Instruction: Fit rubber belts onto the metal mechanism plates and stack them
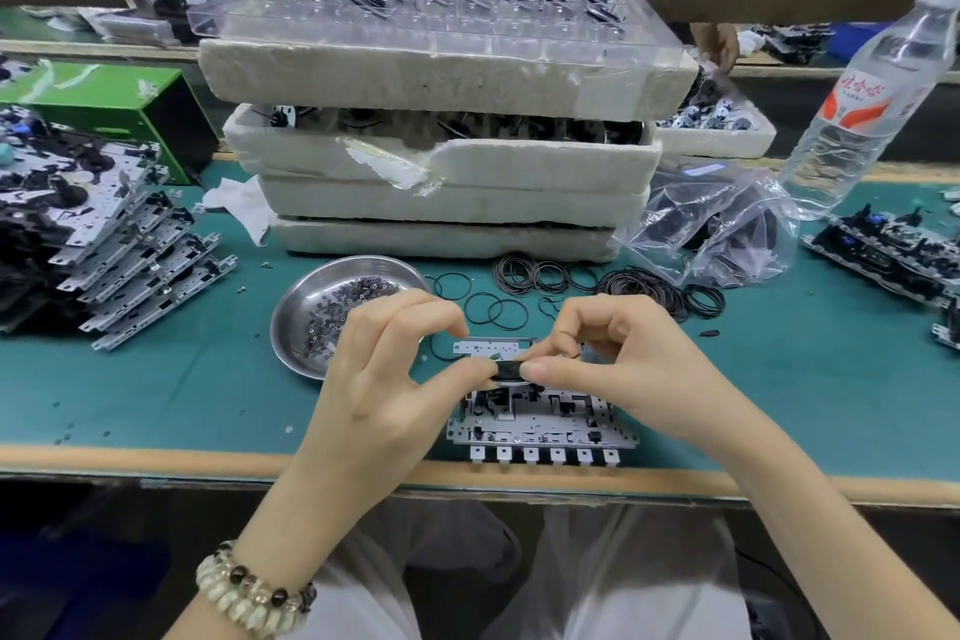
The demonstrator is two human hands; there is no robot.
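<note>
Rubber, seemingly: small black piece point(506, 370) pinched tight between thumb and forefinger of left hand point(384, 369) and right hand point(623, 359), right over the mechanism plate point(540, 424) lying just right of the steel dish point(278, 322). Could snap free if stretched unevenly, or drag the plate askew. Counting now: two hands, one plate in work, one dish, loose belts point(639, 294) beyond the dish too tangled to number.
</note>
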